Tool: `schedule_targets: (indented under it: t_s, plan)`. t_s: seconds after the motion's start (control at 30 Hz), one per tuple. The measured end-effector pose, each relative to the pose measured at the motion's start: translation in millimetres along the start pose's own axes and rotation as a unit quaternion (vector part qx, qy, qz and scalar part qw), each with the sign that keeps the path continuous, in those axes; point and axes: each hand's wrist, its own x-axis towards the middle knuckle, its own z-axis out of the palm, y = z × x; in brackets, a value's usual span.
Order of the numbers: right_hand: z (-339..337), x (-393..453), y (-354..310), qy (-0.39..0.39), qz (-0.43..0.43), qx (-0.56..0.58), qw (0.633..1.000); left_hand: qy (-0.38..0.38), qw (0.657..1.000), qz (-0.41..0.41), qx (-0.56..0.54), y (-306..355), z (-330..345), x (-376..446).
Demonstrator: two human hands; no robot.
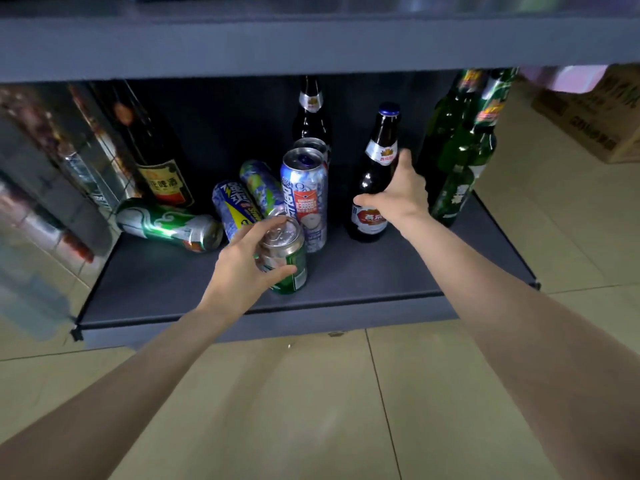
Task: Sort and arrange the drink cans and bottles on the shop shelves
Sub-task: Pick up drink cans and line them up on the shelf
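On the dark bottom shelf [363,275], my left hand [242,265] grips a short green can [285,254] standing near the front. My right hand [401,192] wraps round a brown bottle with a blue cap [375,174], upright at centre right. A tall blue-and-white can [304,195] stands between them, with another can [311,147] and a dark bottle [310,112] behind it. A green can [169,225] lies on its side at the left. Two blue-and-yellow cans [233,209] [261,185] lean beside it.
A dark bottle with a yellow label [156,157] stands at the back left. Green bottles [460,147] crowd the shelf's right end. The shelf above [311,46] overhangs closely. A cardboard box [595,112] sits on the tiled floor [311,410] to the right.
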Motion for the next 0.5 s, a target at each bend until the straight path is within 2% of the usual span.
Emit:
schedule_targets:
  t_s: [0.1,0.3,0.4,0.5]
  plan:
    - [21.3,26.6,-16.2,0.006,0.026,-0.009,1.0,0.026,1.0,-0.01,0.003,-9.9,-10.0,-1.0]
    - [38.7,57.4,-24.6,0.03,0.035,-0.023,0.999,0.028,1.0,-0.01,-0.004,-11.6,-7.4,-4.4]
    - [37.9,56.2,-20.2,0.007,0.036,0.024,0.999,0.012,1.0,-0.002,0.0,-13.2,-8.2,-3.6]
    - [26.6,26.5,-12.2,0.052,0.015,0.057,0.997,-0.026,1.0,-0.01,-0.005,-21.2,-14.9,-4.8]
